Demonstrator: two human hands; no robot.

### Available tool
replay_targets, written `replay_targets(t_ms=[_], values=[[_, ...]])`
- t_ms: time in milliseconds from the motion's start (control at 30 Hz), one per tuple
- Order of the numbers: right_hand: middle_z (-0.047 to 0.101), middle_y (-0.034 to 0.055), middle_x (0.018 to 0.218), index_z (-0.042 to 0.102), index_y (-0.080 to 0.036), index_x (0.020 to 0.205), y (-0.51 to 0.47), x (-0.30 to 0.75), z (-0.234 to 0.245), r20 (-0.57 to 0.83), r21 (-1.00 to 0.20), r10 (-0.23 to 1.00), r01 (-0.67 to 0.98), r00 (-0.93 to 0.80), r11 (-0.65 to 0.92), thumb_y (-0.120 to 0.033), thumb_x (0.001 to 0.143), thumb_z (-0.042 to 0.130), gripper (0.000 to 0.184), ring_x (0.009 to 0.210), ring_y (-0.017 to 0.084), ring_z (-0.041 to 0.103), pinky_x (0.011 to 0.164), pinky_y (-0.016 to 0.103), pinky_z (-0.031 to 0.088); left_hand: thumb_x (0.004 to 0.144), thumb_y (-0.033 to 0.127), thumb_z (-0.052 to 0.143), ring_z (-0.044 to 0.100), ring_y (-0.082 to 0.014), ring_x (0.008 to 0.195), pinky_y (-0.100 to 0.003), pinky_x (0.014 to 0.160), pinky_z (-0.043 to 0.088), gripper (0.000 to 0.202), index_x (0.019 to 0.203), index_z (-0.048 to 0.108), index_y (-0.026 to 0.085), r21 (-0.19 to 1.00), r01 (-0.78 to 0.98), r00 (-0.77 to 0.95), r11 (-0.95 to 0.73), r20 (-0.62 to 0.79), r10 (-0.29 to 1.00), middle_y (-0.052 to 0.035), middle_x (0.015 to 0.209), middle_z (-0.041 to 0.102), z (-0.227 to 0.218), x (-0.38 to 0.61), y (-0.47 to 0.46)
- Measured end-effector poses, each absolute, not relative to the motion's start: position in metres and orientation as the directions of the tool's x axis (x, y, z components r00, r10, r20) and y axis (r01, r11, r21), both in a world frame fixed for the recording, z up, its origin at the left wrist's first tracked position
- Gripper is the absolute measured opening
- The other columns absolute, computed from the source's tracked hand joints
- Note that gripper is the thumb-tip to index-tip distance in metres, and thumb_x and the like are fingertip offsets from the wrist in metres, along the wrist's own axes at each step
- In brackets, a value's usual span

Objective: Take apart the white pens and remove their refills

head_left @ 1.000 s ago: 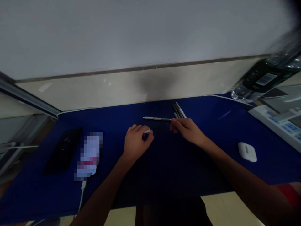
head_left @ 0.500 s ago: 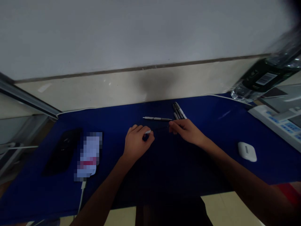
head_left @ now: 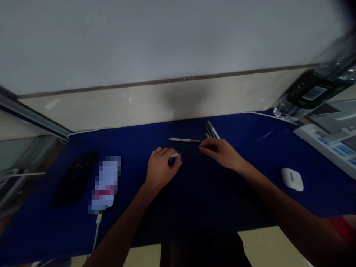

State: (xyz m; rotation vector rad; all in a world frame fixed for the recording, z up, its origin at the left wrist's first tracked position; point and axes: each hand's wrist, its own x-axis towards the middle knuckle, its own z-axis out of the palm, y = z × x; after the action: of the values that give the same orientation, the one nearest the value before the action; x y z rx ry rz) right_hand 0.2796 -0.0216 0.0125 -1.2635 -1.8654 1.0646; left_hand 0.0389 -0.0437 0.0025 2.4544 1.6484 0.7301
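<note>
My left hand, fingers curled, is closed around a white pen barrel; only a short piece of it shows between thumb and forefinger. A thin dark pen refill stretches from that barrel's end toward my right hand. Thumb and fingertips of the right hand pinch its far end. Just beyond both hands lies a white and grey pen, its right end close to my right fingertips. Several more pens lie side by side behind the right hand, partly covered by it.
On the blue tabletop, a pixelated phone with a cable and a dark phone-like slab lie left. A white earbud case, power strip and plastic bottle are right. A wall borders the back.
My right hand has risen slightly and its fingertips now pinch more plainly on the thin refill, which shows more clearly between the hands. The left hand has hardly moved.
</note>
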Motion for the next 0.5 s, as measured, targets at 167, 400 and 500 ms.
replay_targets(t_ms=[167,400,500], values=[[0.066,0.0024,0.070,0.070,-0.019,0.083,-0.0193,0.2815,0.0112,0.033,-0.886,0.940,0.425,-0.339,0.184,-0.045,0.090,0.055,0.031,0.063,0.015,0.060,0.057,0.027,0.041,0.091,0.029,0.050,0.055,-0.0186,0.072,-0.035,0.076,0.041,0.020,0.078,0.063,0.021,0.334,0.850,0.296,-0.408,0.339,0.893,-0.0013,0.070,0.061,0.0016,0.0392,-0.0427],[0.067,0.0025,0.076,0.070,-0.020,0.091,-0.0191,0.2814,0.0084,0.051,-0.910,0.938,0.371,-0.344,0.185,-0.043,0.088,0.060,0.025,0.066,0.015,0.059,0.059,0.028,0.043,0.091,0.030,0.049,0.054,-0.0177,0.070,-0.035,0.076,0.041,0.021,0.077,0.062,0.021,0.342,0.842,0.296,-0.417,0.352,0.888,-0.0006,0.068,0.061,0.0011,0.0386,-0.0430],[0.066,0.0022,0.074,0.069,-0.020,0.091,-0.0185,0.2814,0.0085,0.033,-0.917,0.942,0.365,-0.333,0.161,-0.043,0.087,0.060,0.025,0.063,0.015,0.058,0.058,0.028,0.043,0.090,0.030,0.049,0.053,-0.0175,0.069,-0.034,0.075,0.040,0.021,0.076,0.062,0.021,0.345,0.841,0.294,-0.417,0.354,0.888,-0.0004,0.068,0.060,0.0011,0.0388,-0.0431]])
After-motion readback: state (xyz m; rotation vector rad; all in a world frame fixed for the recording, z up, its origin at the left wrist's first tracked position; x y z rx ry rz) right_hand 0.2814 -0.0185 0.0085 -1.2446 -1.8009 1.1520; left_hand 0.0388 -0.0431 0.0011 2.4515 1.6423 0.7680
